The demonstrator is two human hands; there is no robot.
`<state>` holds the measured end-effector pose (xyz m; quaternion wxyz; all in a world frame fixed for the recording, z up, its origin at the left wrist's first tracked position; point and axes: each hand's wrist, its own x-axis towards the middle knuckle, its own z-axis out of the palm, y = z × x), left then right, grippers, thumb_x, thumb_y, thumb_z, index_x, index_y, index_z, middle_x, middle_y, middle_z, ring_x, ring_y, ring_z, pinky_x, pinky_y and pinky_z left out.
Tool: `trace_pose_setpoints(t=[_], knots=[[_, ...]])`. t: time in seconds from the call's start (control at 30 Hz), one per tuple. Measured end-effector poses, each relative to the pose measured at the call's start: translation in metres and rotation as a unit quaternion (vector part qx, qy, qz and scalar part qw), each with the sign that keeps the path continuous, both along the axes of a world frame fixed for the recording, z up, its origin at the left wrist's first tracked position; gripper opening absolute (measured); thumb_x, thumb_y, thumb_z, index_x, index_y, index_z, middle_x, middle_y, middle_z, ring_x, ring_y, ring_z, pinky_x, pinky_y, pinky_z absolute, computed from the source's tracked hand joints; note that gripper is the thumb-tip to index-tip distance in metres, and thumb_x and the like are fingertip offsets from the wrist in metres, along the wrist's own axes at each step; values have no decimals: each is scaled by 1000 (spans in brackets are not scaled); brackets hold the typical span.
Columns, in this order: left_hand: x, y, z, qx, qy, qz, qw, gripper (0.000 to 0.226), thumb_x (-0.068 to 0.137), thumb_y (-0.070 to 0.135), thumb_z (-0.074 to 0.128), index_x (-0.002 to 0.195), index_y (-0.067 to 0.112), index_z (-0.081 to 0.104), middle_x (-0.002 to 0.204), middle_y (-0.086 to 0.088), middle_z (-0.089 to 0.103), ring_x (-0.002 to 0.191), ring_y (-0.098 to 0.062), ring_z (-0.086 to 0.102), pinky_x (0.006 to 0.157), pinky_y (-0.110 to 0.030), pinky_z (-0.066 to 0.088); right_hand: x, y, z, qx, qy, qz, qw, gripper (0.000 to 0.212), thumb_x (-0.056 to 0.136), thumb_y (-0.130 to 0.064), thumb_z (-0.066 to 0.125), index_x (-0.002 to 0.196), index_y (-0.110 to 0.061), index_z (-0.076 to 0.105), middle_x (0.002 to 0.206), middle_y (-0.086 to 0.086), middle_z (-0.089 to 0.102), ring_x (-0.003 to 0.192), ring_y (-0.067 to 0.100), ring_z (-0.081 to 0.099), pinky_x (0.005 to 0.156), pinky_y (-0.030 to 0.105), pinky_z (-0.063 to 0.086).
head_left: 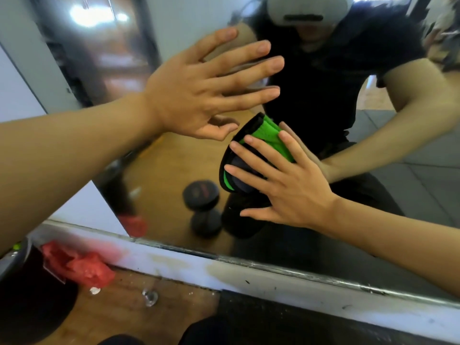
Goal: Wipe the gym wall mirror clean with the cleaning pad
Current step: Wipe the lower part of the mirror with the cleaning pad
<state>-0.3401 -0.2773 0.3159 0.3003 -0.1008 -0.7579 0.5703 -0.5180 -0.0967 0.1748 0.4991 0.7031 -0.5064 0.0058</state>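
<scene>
Gym floor of worn wood (119, 317) runs up to a scuffed white ledge (174, 260), and above it the wall mirror (159, 170) fills most of the view, its lower edge framed in dull metal. Reflected in the glass are a person in dark clothes wearing a pale headset, and a black dumbbell (202, 207) near the mirror's lower edge. The left hand (199, 95) is held flat toward the upper middle of the glass, fingers straight and fanned apart; whether it touches the glass I cannot tell. The right hand (286, 185), lower and toward the right, presses the green-and-black cleaning pad (251, 143) against the mirror with its fingers spread straight over the pad's back. A crumpled red bag (77, 265) lies at the ledge's left end, beside a dark bin (27, 295).
</scene>
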Motion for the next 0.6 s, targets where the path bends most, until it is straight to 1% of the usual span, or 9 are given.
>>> trace_pose_setpoints(t=[0.07,0.13,0.23,0.33,0.47,0.53,0.6], knots=[[0,1,0,-4,-1,0,1000,72,106,48,45,168,16,26,170,-17,30,156,-37,31,124,-54,20,-6,5,-3,2,-19,2,1000,83,101,-76,29,165,-24,25,173,7,11,160,26,4,128,51,-10],[-1,1,-1,-5,-2,2,1000,72,106,48,45,168,16,25,170,-17,29,156,-36,28,124,-54,19,-18,14,-10,0,-11,-15,1000,74,105,-69,26,166,-26,22,174,6,10,160,25,2,127,50,-11],[1,0,-1,-5,3,4,1000,73,106,48,44,168,15,24,170,-17,28,155,-35,26,124,-54,17,-29,26,-18,-11,-2,-49,999,67,108,-60,33,166,-29,20,174,5,12,160,25,4,127,51,-10],[1,3,-1,0,4,4,1000,73,106,48,44,168,16,25,170,-17,30,155,-38,27,123,-54,18,-9,10,-14,-37,1,-53,998,67,106,-50,43,166,-29,21,173,7,12,159,28,8,127,53,-9],[1,2,-1,-6,7,1,1000,74,107,53,44,168,16,25,170,-16,29,157,-36,29,127,-51,14,22,-25,-8,-34,26,-33,999,72,105,-49,45,166,-26,16,174,8,8,159,30,2,126,54,-14],[0,1,-2,-9,6,-4,1000,73,108,50,45,168,16,24,171,-16,27,157,-35,27,127,-51,12,7,-17,-13,-37,28,-22,999,69,106,-48,45,166,-26,18,174,7,8,159,27,4,127,52,-12],[1,-1,-2,-10,3,-3,1000,70,108,45,44,169,16,23,171,-16,27,158,-36,26,126,-53,15,-22,7,-22,-42,28,-21,999,67,107,-46,46,166,-26,21,174,6,9,160,25,6,128,50,-8]])
